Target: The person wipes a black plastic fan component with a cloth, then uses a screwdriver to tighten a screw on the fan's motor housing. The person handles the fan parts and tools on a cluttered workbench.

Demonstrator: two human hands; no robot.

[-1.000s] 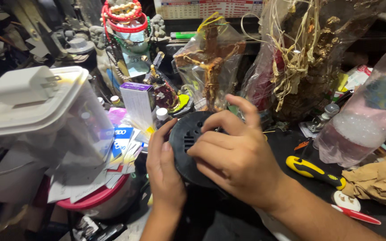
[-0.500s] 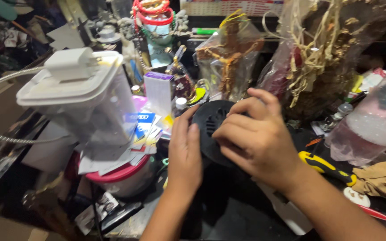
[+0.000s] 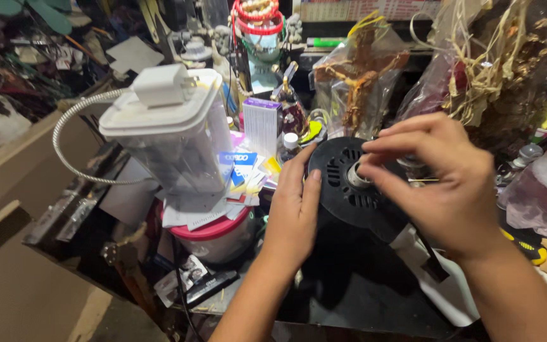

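From the head view, the left hand (image 3: pixel 292 212) is lying flat against the left edge of a black disc (image 3: pixel 349 190), its fingers nearly straight and close together, bracing the disc rather than gripping it. The right hand (image 3: pixel 441 183) is curling over the disc from the right, its fingers bent and narrowly spread, with the thumb and forefinger closing on a small pale hub (image 3: pixel 354 176) at the disc's centre. The disc is sitting tilted toward the camera, on top of a dark body in the middle of a cluttered bench. Just left of the left hand, a clear plastic jug (image 3: pixel 172 145) is standing on a pink-rimmed tub (image 3: pixel 213 231). A white charger (image 3: pixel 159 84) is resting on the jug's lid.
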